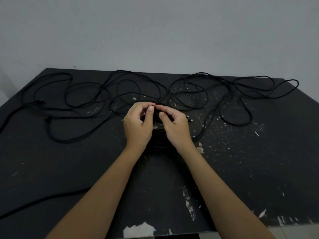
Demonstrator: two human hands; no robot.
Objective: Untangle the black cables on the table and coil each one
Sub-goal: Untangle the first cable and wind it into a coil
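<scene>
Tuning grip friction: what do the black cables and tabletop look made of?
Thin black cables: likely rubber or PVC jacket, matte; they lie in limp loops. Black table: probably painted board, matte; paint chipped to pale patches near the front edge.

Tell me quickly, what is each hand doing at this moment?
Left hand: pinches the black cable between thumb and forefinger.
Right hand: fingers curled, pinches the same cable.

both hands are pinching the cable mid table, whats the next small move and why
Probably pull the pinched strand toward you, free of the crossings: the left hand and right hand pinch the thin black cable, while its loose loops lie overlapped across the scuffed black table.
</scene>
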